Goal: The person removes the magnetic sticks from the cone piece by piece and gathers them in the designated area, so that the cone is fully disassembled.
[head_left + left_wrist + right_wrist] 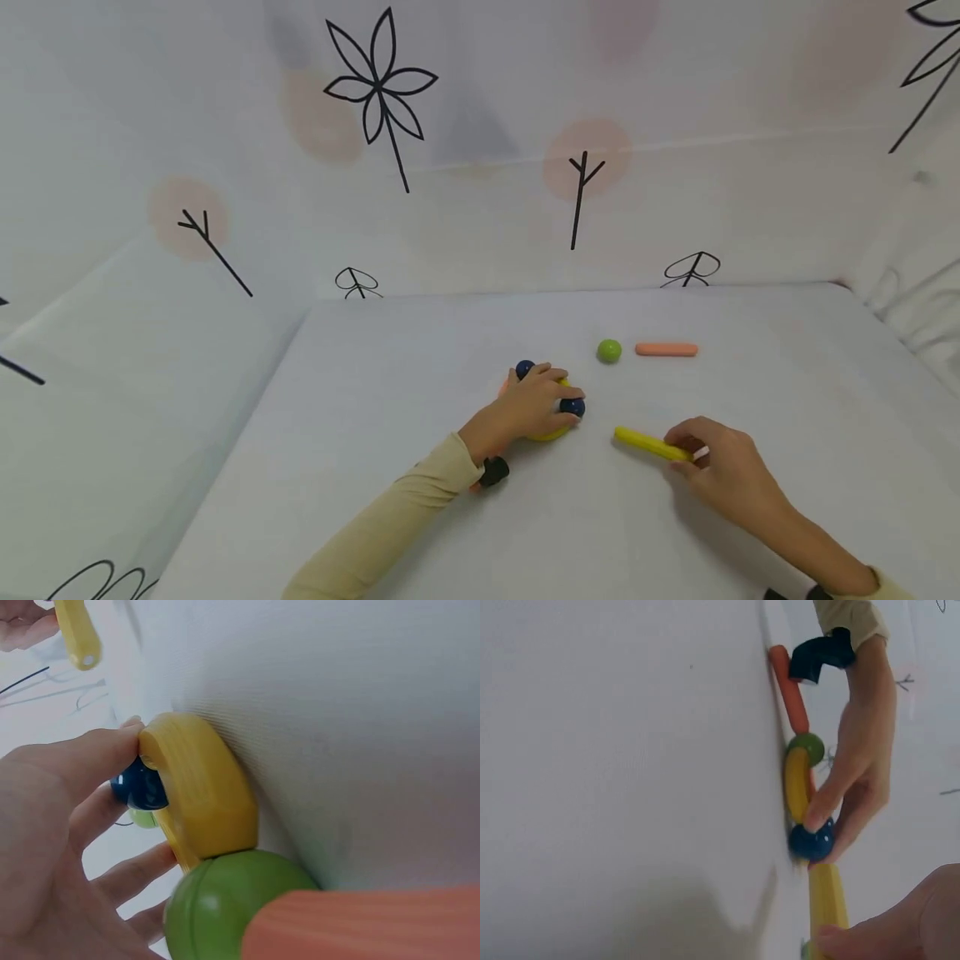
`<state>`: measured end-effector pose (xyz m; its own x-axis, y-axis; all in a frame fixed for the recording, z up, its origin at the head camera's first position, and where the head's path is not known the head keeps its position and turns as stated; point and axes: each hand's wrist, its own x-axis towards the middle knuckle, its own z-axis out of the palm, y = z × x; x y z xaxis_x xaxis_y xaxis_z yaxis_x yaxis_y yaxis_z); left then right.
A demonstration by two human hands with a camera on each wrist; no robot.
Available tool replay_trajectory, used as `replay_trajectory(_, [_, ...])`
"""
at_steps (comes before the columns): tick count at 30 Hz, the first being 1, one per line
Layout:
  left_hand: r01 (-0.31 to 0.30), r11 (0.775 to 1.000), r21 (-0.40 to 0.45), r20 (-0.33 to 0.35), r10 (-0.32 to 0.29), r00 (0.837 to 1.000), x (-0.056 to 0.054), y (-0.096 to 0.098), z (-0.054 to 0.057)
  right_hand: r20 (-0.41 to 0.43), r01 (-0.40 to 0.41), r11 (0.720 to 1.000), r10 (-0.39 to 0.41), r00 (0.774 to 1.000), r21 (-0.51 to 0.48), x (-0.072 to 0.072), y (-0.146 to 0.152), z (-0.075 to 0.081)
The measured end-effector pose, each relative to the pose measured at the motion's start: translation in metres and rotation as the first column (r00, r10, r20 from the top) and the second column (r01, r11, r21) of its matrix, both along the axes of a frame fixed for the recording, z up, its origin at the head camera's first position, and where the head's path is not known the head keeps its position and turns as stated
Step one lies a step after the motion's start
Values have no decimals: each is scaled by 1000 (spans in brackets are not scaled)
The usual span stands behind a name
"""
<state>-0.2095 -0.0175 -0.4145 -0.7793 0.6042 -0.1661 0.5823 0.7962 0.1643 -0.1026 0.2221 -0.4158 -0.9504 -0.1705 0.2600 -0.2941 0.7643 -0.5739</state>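
With thumb and fingers, my left hand (534,402) holds a ball-and-stick toy low over the white table. In the left wrist view the thumb presses a curved yellow stick (202,780) where it meets a blue ball (139,786). A green ball (225,907) joins the other end, with a straight orange stick (360,926) beyond it. A second blue ball (525,368) shows past the knuckles; the hand hides part of the toy. On the right, my right hand (731,467) pinches a straight yellow stick (645,442) by one end, its free end pointing toward the toy.
Farther back on the table (420,350) lie a loose light green ball (610,351) and, to its right, an orange stick (667,349). Patterned cloth (480,217) hangs behind the far edge. A dark device (495,472) sits at the left wrist.
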Motion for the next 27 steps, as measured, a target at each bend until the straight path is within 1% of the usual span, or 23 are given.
replay_trajectory(2, [3, 1000, 10, -5, -3, 1000, 0, -2, -1, 24, 6, 1000, -6, 1000, -4, -2, 8, 0])
replay_trajectory(5, [8, 1000, 15, -11, -7, 1000, -1, -3, -3, 35, 7, 1000, -6, 999, -23, -5, 20, -1])
replay_trajectory(10, [11, 1000, 11, -17, -11, 1000, -1, -3, -4, 4, -9, 999, 9, 1000, -42, -11, 38, -2])
replay_trajectory(13, [17, 1000, 10, -19, -17, 1000, -1, -3, -3, 3, -2, 1000, 2, 1000, -19, -15, 47, -1])
replay_trajectory(17, [19, 1000, 4, -22, -19, 1000, -1, -3, -4, 30, 19, 1000, -19, 999, 9, -22, 59, 1])
replay_trajectory(20, [19, 1000, 2, -27, -19, 999, 0, -3, -4, 40, 33, 999, -33, 999, 14, -28, 67, 3])
replay_trajectory(27, [18, 1000, 5, -37, -18, 999, 1, -3, -4, 51, 37, 999, -38, 998, 30, -42, 86, 4])
